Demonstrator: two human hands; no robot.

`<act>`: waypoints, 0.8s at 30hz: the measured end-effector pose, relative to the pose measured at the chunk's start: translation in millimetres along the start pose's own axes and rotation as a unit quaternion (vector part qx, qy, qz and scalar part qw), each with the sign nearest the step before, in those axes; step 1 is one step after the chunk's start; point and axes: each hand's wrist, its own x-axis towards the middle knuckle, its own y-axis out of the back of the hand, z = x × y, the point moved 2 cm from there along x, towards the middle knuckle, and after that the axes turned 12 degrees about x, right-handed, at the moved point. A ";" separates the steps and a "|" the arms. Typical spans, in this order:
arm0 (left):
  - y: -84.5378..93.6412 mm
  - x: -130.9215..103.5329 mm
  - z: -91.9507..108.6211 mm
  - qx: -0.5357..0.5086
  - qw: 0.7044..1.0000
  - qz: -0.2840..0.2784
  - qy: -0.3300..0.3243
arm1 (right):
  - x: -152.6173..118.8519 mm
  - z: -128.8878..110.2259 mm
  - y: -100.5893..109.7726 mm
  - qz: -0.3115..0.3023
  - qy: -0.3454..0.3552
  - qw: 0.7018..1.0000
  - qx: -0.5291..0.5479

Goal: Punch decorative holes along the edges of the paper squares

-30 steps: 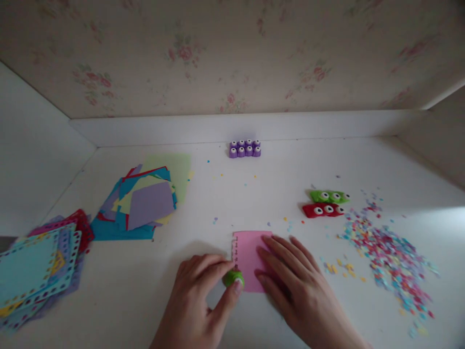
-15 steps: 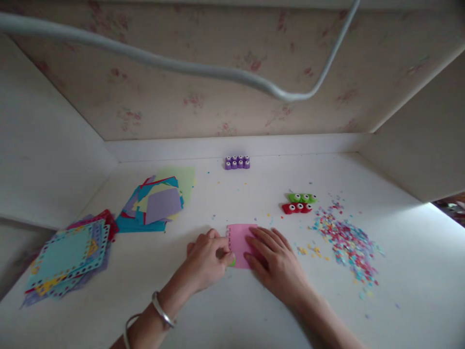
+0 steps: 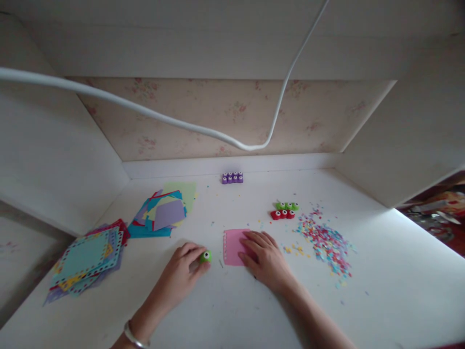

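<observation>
My left hand (image 3: 183,266) grips a small green craft punch (image 3: 206,256) with a white and black top, between thumb and fingers, just left of the pink paper. The pink paper (image 3: 233,247) lies flat on the table, with a row of small punched holes down its left edge. My right hand (image 3: 264,257) rests on the right part of this sheet, fingers spread and pressing it down, hiding its right side. The punch is apart from the paper.
Punched papers (image 3: 85,254) are stacked at the left, with plain coloured sheets (image 3: 169,214) behind. Purple punches (image 3: 232,178) stand at the back. Green punches (image 3: 288,206) and red punches (image 3: 283,214) sit right, beside scattered confetti (image 3: 325,242). A white cable (image 3: 203,130) hangs in front.
My left hand has moved left, taking the green punch away from the pink paper's left edge. The right hand stays on the sheet. The camera view has tilted and shifted.
</observation>
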 end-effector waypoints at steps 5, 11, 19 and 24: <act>-7.9 -8.5 -1.5 -0.010 1.000 -0.009 -0.002 | -2.0 -1.1 -1.2 0.051 -0.001 0.997 0.058; -17.5 1.4 33.0 -0.071 0.997 0.017 -0.035 | -14.3 -43.6 3.7 0.009 0.023 0.974 0.226; -33.0 6.7 41.3 -0.118 0.992 0.043 -0.023 | -7.8 -42.2 20.7 0.043 -0.099 0.949 0.296; -27.3 5.7 30.6 -0.115 0.992 0.046 -0.011 | 21.5 25.6 60.2 0.185 -0.209 0.938 0.204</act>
